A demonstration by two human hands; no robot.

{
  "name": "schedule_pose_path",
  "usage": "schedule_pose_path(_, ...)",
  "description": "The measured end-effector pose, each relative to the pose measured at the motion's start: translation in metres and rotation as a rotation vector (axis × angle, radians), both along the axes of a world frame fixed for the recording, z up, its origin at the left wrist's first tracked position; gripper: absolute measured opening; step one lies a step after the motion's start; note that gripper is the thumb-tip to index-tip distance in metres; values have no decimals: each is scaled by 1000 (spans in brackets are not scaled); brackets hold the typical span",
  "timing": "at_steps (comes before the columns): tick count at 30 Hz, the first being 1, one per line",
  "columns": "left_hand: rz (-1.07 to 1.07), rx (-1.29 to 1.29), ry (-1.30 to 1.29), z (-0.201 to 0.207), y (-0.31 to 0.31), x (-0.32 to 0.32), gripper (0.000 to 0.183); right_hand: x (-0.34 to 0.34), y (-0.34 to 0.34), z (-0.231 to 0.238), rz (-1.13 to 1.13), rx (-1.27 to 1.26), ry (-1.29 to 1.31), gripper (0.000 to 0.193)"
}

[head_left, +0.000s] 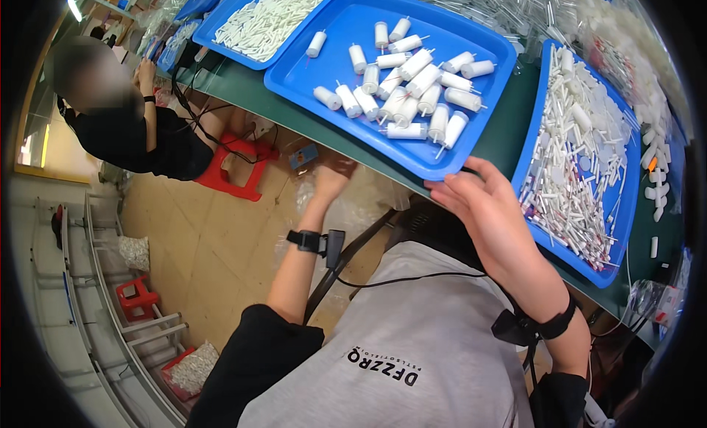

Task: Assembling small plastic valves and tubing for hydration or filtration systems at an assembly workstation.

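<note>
Resting at the near corner of the middle blue tray (pixel 482 130), the right hand (pixel 482 200) has its fingers loosely bent against the rim; whether it grips there, I cannot tell. The left hand (pixel 333 176) hangs just beside the front edge of the green tabletop (pixel 519 97), its fingers too blurred to show whether they are closed. The white cylinders (pixel 423 80) lie loosely heaped inside that tray, apart from both hands. The step in hand seems to be steadying or placing the tray; a next move would call for a sure hold and a level rim, since the cylinders could roll. Beyond, a right-hand tray (pixel 624 222) and a left-hand tray (pixel 210 35) hold small pale pieces; a co-worker (pixel 136 137) sits farther left.
</note>
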State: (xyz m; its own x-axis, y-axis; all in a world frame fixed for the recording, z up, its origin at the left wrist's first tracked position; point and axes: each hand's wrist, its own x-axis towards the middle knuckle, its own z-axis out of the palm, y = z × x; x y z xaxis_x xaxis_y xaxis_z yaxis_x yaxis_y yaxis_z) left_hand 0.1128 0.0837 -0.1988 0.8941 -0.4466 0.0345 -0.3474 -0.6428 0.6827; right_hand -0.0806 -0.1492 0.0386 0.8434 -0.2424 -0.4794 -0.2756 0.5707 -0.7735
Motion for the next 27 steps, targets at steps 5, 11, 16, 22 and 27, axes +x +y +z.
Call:
schedule_pose_path(5,-356,177,-71,-4,-60,-12,35,9,0,-15,-25,-134,-3,26)
schedule_pose_path(11,-106,-176,882,-7,-28,-10,36,14,-7,-16,14,-279,-11,14)
schedule_pose_path(16,325,-355,858,-48,90,1,33,13,-2,-6,-137,-178,-95,21)
schedule_pose_path(22,739,-496,999,-97,184,-13,38,6,-4,-14,-222,-171,-54,27)
schedule_pose_path(27,694,-534,1134,-114,175,-40,46,3,-6,-23,-255,-163,-7,30)
